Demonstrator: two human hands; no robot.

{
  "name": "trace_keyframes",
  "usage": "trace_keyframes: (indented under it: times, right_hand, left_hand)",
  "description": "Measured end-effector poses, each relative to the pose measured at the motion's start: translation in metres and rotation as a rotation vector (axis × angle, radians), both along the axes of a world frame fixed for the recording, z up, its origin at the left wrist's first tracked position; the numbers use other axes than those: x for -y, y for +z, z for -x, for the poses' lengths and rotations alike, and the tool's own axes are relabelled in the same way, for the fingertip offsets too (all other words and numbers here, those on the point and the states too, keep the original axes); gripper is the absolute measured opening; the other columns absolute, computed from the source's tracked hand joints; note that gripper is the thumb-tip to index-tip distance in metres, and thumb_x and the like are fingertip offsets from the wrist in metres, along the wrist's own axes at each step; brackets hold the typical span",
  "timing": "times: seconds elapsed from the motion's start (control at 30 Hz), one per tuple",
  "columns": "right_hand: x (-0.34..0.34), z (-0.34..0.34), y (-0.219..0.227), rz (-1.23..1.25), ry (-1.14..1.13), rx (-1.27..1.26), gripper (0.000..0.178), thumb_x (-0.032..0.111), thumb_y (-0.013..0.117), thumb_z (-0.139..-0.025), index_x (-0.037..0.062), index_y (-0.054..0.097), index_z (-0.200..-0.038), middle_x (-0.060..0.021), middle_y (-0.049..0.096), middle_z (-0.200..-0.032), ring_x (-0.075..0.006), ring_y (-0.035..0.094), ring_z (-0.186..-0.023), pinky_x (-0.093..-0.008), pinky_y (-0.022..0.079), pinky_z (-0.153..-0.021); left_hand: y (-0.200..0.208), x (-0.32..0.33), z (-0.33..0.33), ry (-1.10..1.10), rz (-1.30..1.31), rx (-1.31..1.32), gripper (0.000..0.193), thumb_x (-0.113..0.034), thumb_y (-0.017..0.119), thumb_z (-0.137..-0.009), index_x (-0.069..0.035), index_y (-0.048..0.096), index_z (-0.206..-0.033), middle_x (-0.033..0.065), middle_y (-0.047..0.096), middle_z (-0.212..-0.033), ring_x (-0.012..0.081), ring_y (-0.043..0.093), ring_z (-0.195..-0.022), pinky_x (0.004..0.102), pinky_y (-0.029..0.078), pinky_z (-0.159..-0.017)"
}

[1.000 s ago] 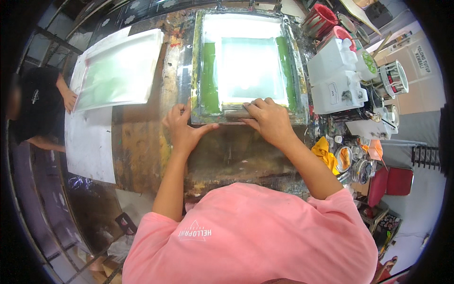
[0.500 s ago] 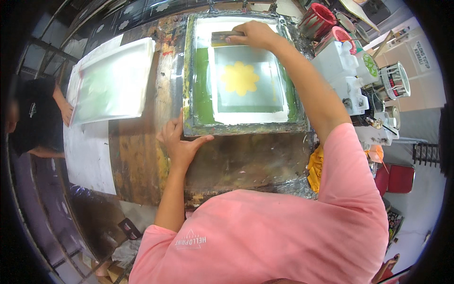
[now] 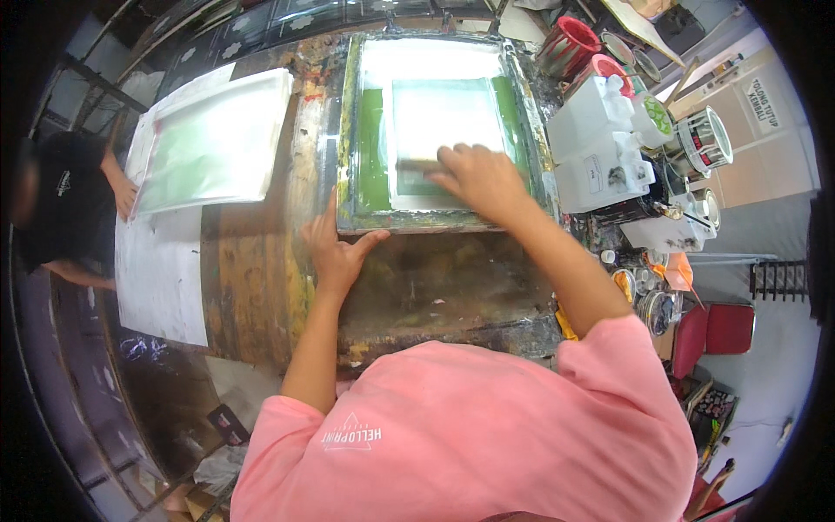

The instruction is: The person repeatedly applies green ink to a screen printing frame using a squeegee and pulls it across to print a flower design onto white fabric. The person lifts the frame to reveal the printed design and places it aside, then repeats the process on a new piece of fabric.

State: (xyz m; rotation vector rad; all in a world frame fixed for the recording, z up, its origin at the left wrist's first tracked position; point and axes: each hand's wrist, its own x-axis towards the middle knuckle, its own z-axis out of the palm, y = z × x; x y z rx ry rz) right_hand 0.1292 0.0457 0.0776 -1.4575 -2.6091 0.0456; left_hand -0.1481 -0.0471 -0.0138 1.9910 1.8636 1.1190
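Note:
My right hand (image 3: 481, 183) is closed around a squeegee (image 3: 417, 163), whose blade lies across the near half of a screen-printing frame (image 3: 346, 200). Behind the blade the mesh (image 3: 444, 113) looks pale and whitish, bordered by green emulsion (image 3: 372, 148) on both sides. At the frame's near left corner, my left hand (image 3: 337, 257) has its thumb stretched along the front edge and a finger along the left edge. It touches the frame without wrapping round it. My right hand hides part of the squeegee.
To the left, a stack of clear plastic sheets (image 3: 217, 143) lies over white paper (image 3: 161, 278); a co-worker's hand (image 3: 126, 196) touches its edge. Paint-smeared tubs (image 3: 570, 48), white plastic containers (image 3: 600, 174) and a can (image 3: 703, 139) crowd the right side. The worktable (image 3: 252, 287) is stained wood.
My right hand has drawn the squeegee from the frame's far end toward me. The yellow flower shape on the mesh no longer shows; that area looks whitish. My left hand stays at the corner.

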Motion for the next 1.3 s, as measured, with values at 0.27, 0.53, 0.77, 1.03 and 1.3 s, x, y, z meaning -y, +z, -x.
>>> trace_keyframes:
  times: [0.27, 0.53, 0.77, 1.03, 1.3]
  right_hand:
    - [0.042, 0.008, 0.083, -0.410, 0.009, -0.164, 0.035, 0.039, 0.068, -0.095, 0.0047, 0.062, -0.099, -0.0126, 0.066, -0.089, -0.0332, 0.066, -0.082, -0.0483, 0.050, -0.084]
    - [-0.021, 0.016, 0.158, -0.680, -0.065, -0.218, 0.034, 0.040, 0.068, -0.092, 0.0065, 0.071, -0.090, -0.0081, 0.068, -0.080, -0.0295, 0.068, -0.082, -0.0452, 0.042, -0.085]
    - [-0.044, 0.018, 0.192, -0.622, -0.093, -0.235, 0.045, 0.045, 0.063, -0.095, 0.0021, 0.075, -0.094, -0.0138, 0.072, -0.082, -0.0331, 0.068, -0.082, -0.0450, 0.042, -0.083]
    - [-0.057, 0.018, 0.204, -0.581, -0.089, -0.257, 0.046, 0.046, 0.063, -0.096, 0.0023, 0.075, -0.094, -0.0165, 0.072, -0.083, -0.0348, 0.068, -0.082, -0.0443, 0.042, -0.081]
    - [-0.051, 0.019, 0.212, -0.559, -0.111, -0.239, 0.046, 0.045, 0.061, -0.096, 0.0021, 0.072, -0.085, -0.0171, 0.072, -0.083, -0.0349, 0.068, -0.080, -0.0466, 0.041, -0.083]
  left_hand:
    - [0.077, -0.023, -0.032, -0.089, -0.007, 0.840, 0.092, -0.033, 0.090, -0.085, 0.012, 0.044, -0.151, 0.0198, 0.063, -0.134, 0.0237, 0.055, -0.128, 0.0389, 0.044, -0.110]
    - [0.095, -0.046, -0.006, -0.048, 0.152, -0.122, 0.105, -0.064, 0.067, -0.094, 0.007, 0.029, -0.162, 0.0314, 0.033, -0.163, 0.0441, 0.033, -0.151, 0.0602, 0.019, -0.125]
    - [0.021, -0.007, -0.018, 0.036, 0.294, -0.550, 0.110, -0.084, 0.047, -0.092, -0.001, 0.032, -0.164, 0.0287, 0.032, -0.167, 0.0410, 0.023, -0.159, 0.0724, -0.003, -0.122]
    - [0.090, -0.064, -0.042, -0.055, 0.025, 0.274, 0.070, -0.035, 0.080, -0.091, 0.009, 0.058, -0.141, 0.0292, 0.065, -0.134, 0.0349, 0.070, -0.114, 0.0435, 0.053, -0.099]
    - [0.139, -0.084, 0.053, 0.110, 0.019, 0.518, 0.057, -0.005, 0.071, -0.087, -0.002, 0.062, -0.144, 0.0093, 0.074, -0.079, 0.0129, 0.066, -0.069, 0.0296, 0.054, -0.068]
